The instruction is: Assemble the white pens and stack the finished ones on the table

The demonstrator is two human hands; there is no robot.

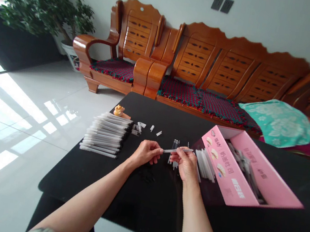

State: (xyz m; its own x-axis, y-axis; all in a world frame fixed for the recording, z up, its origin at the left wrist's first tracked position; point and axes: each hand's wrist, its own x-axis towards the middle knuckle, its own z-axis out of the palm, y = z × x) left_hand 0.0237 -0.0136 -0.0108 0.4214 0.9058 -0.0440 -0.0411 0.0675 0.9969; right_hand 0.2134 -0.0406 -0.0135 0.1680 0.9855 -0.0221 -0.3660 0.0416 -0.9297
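My left hand [146, 152] pinches the left end of a slim, pale pen barrel [169, 150] between thumb and fingertips. The barrel's other end lies in my right hand [186, 163], its fingers closed around it. Beneath and beside the right hand are several thin pen refills [172, 157] with pale tips. Just right of that hand lies a bundle of whitish empty-looking tubes [205, 165]. To the left is a neat stack of translucent pens [105, 135] with dark ends. Small dark pieces [147, 176], hard to make out, lie below my left hand.
A pink cardboard box [218, 163] holding more greyish sticks stands on the black table [128, 199] at right. Small white pieces [152, 128] and an orange-yellow figurine [118, 110] sit toward the back left. Behind the table runs a wooden sofa [195, 55].
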